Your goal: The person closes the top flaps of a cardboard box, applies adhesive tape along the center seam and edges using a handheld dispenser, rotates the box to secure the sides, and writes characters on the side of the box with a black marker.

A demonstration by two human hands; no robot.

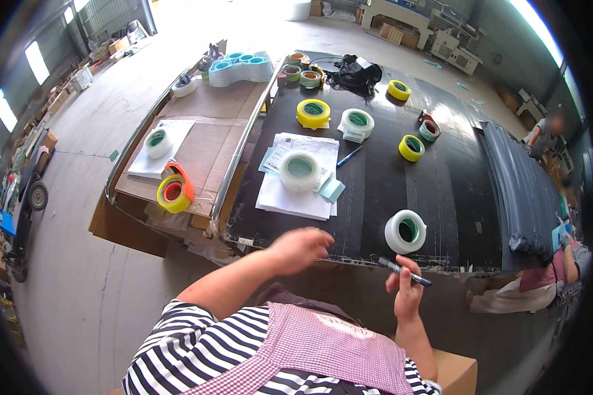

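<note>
1. The table (pixel 441 191) is black, with faint lighter stripes.
2. On the table, the nearest tape roll (pixel 405 231) is white with a green core.
3. Farther on the table, three rolls (pixel 313 113) are yellow.
4. Left of the table, the cardboard (pixel 204 141) is brown.
5. Below the table, the shirt (pixel 197 349) has black and white stripes.

We see a black table top (pixel 441 191) strewn with tape rolls: a clear roll (pixel 299 171) lying on a stack of white papers (pixel 295 197), a blue pen (pixel 349 156) just beside them, and three yellow rolls (pixel 313 112) (pixel 411 147) (pixel 399 89) further back. A tangle of black gear (pixel 355 71) sits at the far edge. To the left, a cardboard-covered cart (pixel 207 131) carries a yellow-and-orange roll (pixel 173 192), a white roll (pixel 158 142) on paper, and a stack of light blue rolls (pixel 240 68).
</note>
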